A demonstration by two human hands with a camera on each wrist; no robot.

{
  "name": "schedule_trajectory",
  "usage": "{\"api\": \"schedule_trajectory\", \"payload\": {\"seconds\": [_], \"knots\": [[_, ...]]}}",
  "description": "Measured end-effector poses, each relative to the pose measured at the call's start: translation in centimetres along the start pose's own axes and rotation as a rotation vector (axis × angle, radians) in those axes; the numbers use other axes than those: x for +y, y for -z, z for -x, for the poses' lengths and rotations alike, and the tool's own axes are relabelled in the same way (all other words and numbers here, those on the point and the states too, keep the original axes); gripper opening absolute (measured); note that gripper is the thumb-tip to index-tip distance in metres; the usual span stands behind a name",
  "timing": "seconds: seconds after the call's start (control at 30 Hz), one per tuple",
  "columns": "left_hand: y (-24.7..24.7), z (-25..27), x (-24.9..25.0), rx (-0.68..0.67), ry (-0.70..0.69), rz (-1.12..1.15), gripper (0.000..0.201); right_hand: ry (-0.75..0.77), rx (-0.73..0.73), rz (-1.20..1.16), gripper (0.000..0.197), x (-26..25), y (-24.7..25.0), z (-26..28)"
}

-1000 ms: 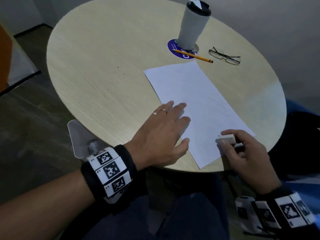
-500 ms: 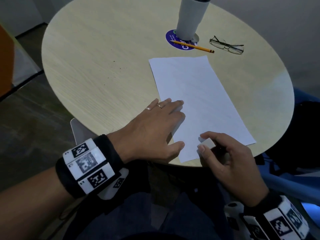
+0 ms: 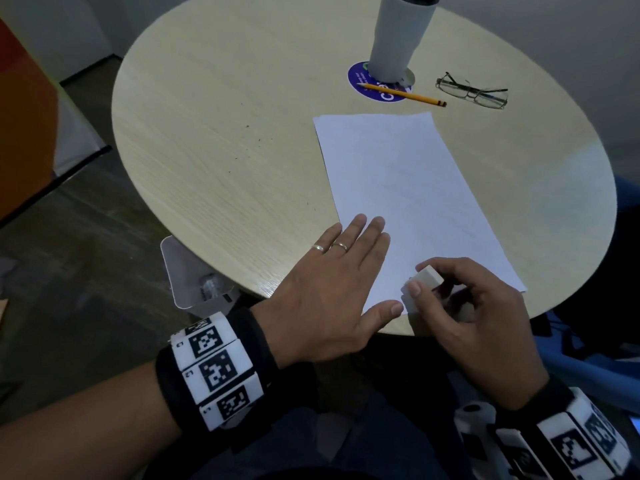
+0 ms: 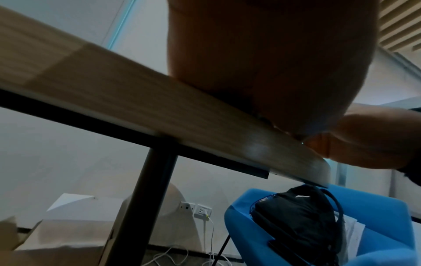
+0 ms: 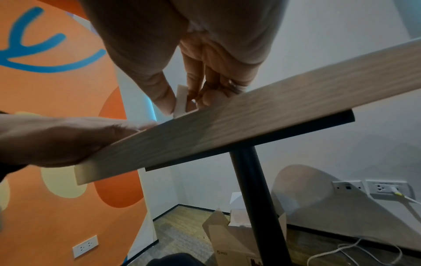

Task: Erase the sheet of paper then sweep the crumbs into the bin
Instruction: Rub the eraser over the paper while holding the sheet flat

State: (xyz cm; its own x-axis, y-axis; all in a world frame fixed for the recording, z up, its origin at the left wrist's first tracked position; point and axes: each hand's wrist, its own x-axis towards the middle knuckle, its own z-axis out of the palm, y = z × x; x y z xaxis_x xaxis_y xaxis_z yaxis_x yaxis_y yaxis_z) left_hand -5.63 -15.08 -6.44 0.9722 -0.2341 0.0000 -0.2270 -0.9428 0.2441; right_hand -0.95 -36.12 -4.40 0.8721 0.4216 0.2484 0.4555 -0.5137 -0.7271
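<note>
A white sheet of paper (image 3: pixel 408 188) lies on the round wooden table (image 3: pixel 221 140), reaching to its near edge. My left hand (image 3: pixel 346 271) lies flat with straight fingers on the sheet's near left corner. My right hand (image 3: pixel 450 296) pinches a white eraser (image 3: pixel 424 282) between thumb and fingers and holds it on the near end of the sheet, close to my left thumb. In the right wrist view the eraser (image 5: pixel 181 101) stands on edge at the table's rim (image 5: pixel 227 126). Small dark crumbs (image 3: pixel 247 140) are scattered on the table left of the sheet.
A grey tumbler (image 3: pixel 398 32) stands on a blue coaster (image 3: pixel 379 86) at the far side, with a yellow pencil (image 3: pixel 403 94) and glasses (image 3: pixel 472 93) beside it. A white bin (image 3: pixel 194 275) sits on the floor under the table's near left edge. A blue chair (image 4: pixel 296 225) holds a black bag.
My right hand slid the eraser leftward along the sheet's near end, toward my left thumb. My left hand stayed flat on the paper. The head view shifted.
</note>
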Motion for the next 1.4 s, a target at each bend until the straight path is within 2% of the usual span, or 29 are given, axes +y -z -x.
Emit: {"api": "schedule_trajectory", "payload": {"seconds": [0.17, 0.27, 0.33, 0.47, 0.6, 0.7, 0.87, 0.97, 1.03, 1.17, 1.27, 1.4], "knots": [[0.9, -0.8, -1.2, 0.067, -0.035, 0.135, 0.087, -0.002, -0.066, -0.007, 0.013, 0.1, -0.6, 0.1], [1.7, -1.4, -1.8, -0.004, 0.046, 0.237, 0.104, -0.039, -0.064, -0.045, 0.013, 0.2, -0.1, -0.3], [1.8, -1.7, -1.8, -0.056, 0.078, 0.228, 0.113, -0.030, -0.055, -0.045, 0.010, -0.3, -0.5, -0.4], [2.1, -2.1, -1.8, -0.117, 0.093, 0.206, 0.112, 0.020, -0.099, -0.015, 0.009, -1.0, -2.0, -0.5], [2.3, -2.3, -1.8, -0.178, 0.099, 0.178, 0.121, -0.064, -0.079, -0.017, 0.009, 1.0, 0.5, -1.5], [2.4, -2.2, -1.8, -0.178, 0.097, 0.182, 0.122, -0.076, -0.002, 0.037, 0.008, 1.1, 1.4, -1.4], [2.4, -2.2, -1.9, -0.182, 0.087, 0.184, 0.122, -0.015, -0.120, -0.002, 0.014, 0.2, 0.0, -0.5], [2.3, -2.2, -1.9, -0.186, 0.087, 0.178, 0.122, -0.068, -0.023, 0.046, 0.012, 1.9, 1.8, -0.7], [2.4, -2.1, -1.9, -0.184, 0.085, 0.176, 0.122, -0.048, 0.015, 0.075, 0.009, 1.4, 1.7, -0.5], [2.4, -2.0, -2.0, -0.179, 0.076, 0.174, 0.122, 0.032, -0.083, 0.091, 0.011, 0.4, 0.0, 0.2], [2.5, -2.1, -1.8, -0.204, 0.077, 0.158, 0.121, -0.082, -0.035, 0.044, 0.012, 2.6, 1.7, -0.2], [2.8, -2.0, -1.2, -0.198, 0.035, 0.128, 0.115, -0.138, -0.014, -0.012, 0.010, 2.8, 2.1, -0.3]]}}
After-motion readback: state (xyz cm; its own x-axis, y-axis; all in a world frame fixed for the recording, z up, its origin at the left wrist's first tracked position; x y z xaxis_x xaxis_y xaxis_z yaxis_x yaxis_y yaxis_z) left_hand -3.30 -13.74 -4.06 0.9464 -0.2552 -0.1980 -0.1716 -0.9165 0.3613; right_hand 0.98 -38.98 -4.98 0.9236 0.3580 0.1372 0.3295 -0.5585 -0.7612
